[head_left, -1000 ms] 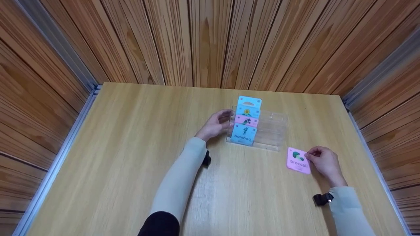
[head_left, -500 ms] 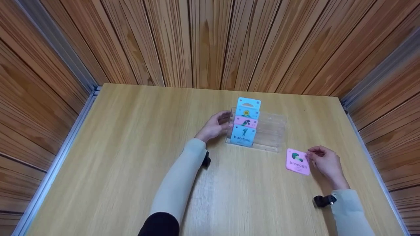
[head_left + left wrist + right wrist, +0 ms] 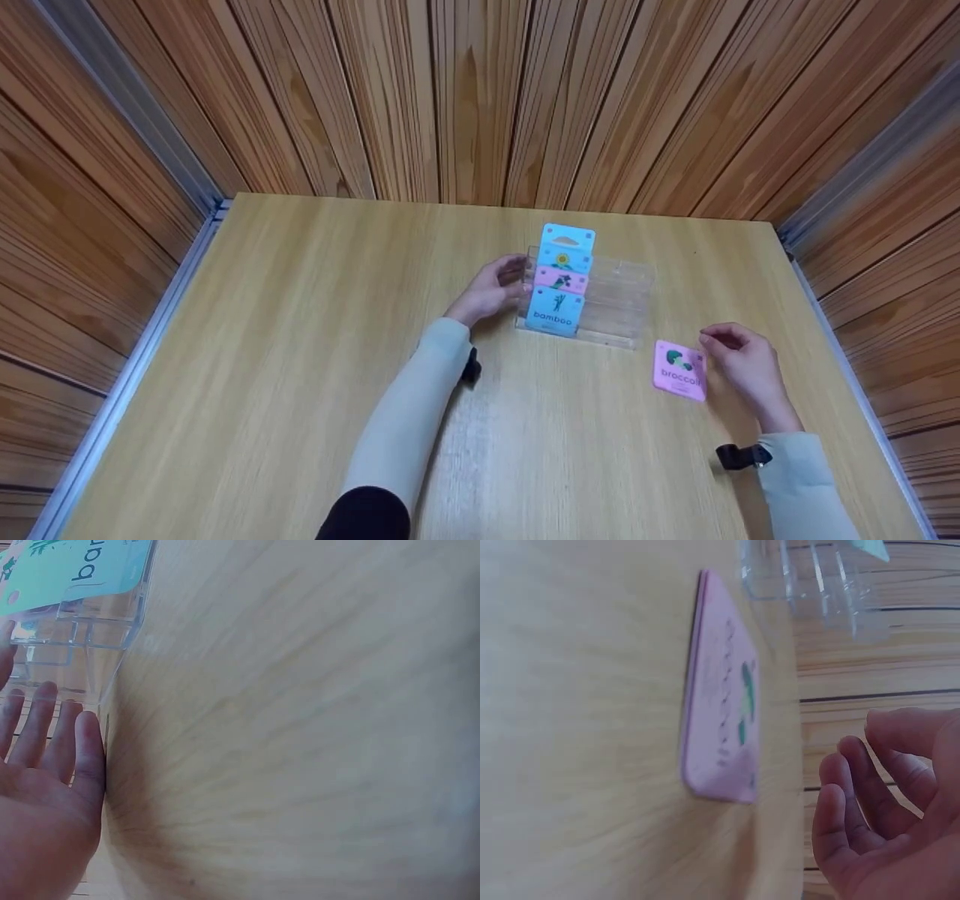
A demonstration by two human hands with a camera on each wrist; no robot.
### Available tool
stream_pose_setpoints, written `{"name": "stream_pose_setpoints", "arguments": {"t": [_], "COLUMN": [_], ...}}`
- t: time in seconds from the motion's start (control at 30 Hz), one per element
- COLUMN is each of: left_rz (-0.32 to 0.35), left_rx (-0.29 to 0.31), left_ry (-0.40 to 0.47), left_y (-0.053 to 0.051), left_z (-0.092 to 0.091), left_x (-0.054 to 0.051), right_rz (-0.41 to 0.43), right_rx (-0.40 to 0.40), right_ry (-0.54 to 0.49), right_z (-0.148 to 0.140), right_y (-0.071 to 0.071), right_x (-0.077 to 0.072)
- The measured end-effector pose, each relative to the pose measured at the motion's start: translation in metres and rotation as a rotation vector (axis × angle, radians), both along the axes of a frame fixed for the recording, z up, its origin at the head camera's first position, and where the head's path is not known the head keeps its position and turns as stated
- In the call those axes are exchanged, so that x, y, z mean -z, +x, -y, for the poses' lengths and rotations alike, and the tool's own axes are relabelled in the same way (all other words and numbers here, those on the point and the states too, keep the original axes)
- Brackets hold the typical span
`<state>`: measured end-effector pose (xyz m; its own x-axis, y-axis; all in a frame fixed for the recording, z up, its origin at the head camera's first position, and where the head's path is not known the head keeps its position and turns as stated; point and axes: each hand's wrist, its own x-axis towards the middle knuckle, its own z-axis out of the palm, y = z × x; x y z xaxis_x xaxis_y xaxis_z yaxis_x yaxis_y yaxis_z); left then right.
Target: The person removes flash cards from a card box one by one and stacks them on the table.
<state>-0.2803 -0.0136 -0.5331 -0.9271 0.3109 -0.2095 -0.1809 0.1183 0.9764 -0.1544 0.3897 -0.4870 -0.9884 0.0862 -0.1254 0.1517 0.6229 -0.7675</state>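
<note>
A pale wooden table [image 3: 300,315] filled the lower and middle parts of the head view. Nearest, at bottom centre, a black band [image 3: 366,514] ringed a light left sleeve [image 3: 405,412], and at lower right came the right sleeve [image 3: 802,484]. A small black device [image 3: 739,456] sat at the right wrist.

Farther in, right of centre, the pink broccoli card [image 3: 679,370] lay flat on the table, its word facing the bottom of the frame. Just beside its upper right corner was the right hand [image 3: 744,367]. The right wrist view showed those fingers loosely bent, with gaps between them, apart from the card.

Near the middle of the frame, the left hand [image 3: 487,292] was at the left end of a clear stepped rack [image 3: 619,304]. Its fingers were nearly straight and slightly spread; which fingertips touched the plastic could not be told.

Cards leaned in the rack's left part: the blue bamboo card [image 3: 555,311] in front, then a pink card [image 3: 561,281], a blue flower card [image 3: 564,259], and farthest back a blue card with a hanging slot [image 3: 579,231]. Beyond the table's far edge, a wood-plank wall [image 3: 480,97] crossed the top of the frame.
</note>
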Motion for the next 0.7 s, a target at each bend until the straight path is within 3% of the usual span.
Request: {"name": "stream_pose_setpoints", "arguments": {"t": [0.3, 0.7], "left_rz": [-0.022, -0.013], "left_rx": [0.003, 0.002], "left_ry": [0.013, 0.007], "left_y": [-0.001, -0.003], "left_z": [-0.001, -0.001], "left_x": [0.002, 0.004], "right_rz": [-0.077, -0.056], "right_rx": [-0.016, -0.062], "right_ry": [-0.010, -0.186], "right_z": [0.013, 0.035], "right_y": [-0.004, -0.015], "right_x": [-0.013, -0.024]}}
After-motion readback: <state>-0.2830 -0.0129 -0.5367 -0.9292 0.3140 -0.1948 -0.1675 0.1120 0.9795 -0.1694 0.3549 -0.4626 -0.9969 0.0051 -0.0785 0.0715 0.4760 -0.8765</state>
